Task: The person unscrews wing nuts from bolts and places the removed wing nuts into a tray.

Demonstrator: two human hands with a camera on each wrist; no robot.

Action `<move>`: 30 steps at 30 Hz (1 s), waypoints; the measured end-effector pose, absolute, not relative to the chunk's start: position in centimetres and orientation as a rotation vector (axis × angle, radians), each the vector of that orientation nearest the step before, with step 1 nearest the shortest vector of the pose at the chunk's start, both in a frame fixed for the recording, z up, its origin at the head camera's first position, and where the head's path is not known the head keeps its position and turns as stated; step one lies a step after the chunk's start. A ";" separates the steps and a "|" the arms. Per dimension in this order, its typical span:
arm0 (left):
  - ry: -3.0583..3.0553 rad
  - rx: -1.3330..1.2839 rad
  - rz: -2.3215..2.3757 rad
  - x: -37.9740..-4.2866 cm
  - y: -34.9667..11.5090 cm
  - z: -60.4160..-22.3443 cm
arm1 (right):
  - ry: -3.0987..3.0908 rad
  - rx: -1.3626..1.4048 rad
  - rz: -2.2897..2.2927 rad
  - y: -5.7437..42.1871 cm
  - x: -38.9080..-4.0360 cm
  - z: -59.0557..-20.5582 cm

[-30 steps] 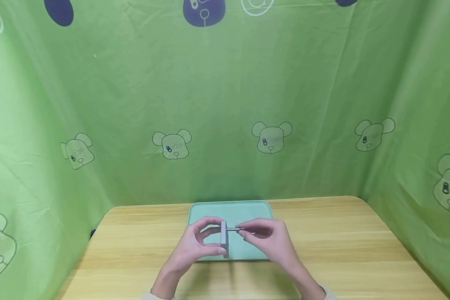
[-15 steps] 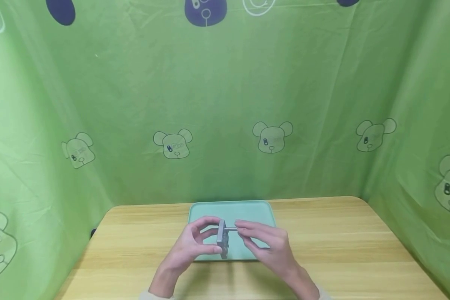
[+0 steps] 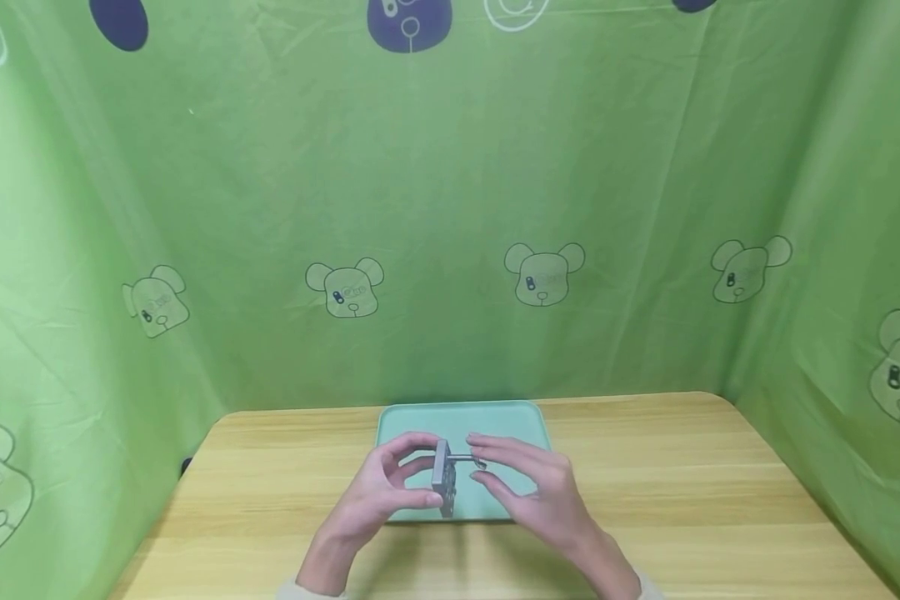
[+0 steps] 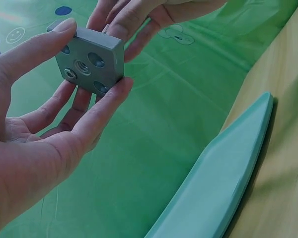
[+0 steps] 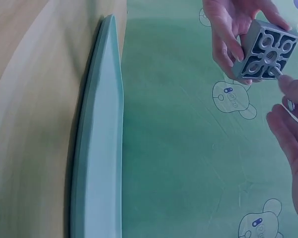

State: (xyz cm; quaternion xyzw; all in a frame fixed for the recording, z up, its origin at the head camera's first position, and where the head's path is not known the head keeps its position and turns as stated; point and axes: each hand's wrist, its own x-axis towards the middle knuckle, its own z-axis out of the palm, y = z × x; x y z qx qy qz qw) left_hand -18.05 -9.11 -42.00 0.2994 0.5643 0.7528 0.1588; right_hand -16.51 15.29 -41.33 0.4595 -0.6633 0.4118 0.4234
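A square grey metal block [image 4: 89, 59] with several round holes stands on edge in my left hand [image 3: 386, 483], gripped between thumb and fingers. Its ribbed face [image 5: 269, 52] points toward my right hand [image 3: 536, 483]. From one corner hole a thin metal bolt [image 3: 461, 457] sticks out; a socket-like end [image 4: 70, 73] shows in a hole on the plain face. A small shiny metal piece [image 3: 482, 464] sits at the bolt's far end, its kind too small to tell. My right fingers lie nearly straight over that end, with the thumb slightly apart below.
Behind and below both hands lies a pale green tray [image 3: 495, 412] on the wooden table [image 3: 645, 467]. Green printed cloth [image 3: 450, 183] surrounds the table at the back and sides.
The right hand has gone from pinching the bolt's end to straighter fingers with the thumb apart. The block has turned slightly, showing more of its ribbed face in the head view.
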 end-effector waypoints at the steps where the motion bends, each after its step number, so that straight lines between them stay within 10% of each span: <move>1: 1.617 0.859 2.152 -18.1 -9.1 -42.0 | -1.673 1.145 1.042 15.3 -16.6 -41.4; 30: 1.779 0.885 2.130 -17.7 -8.0 -42.3 | -2.220 0.255 2.572 17.4 -15.9 -40.9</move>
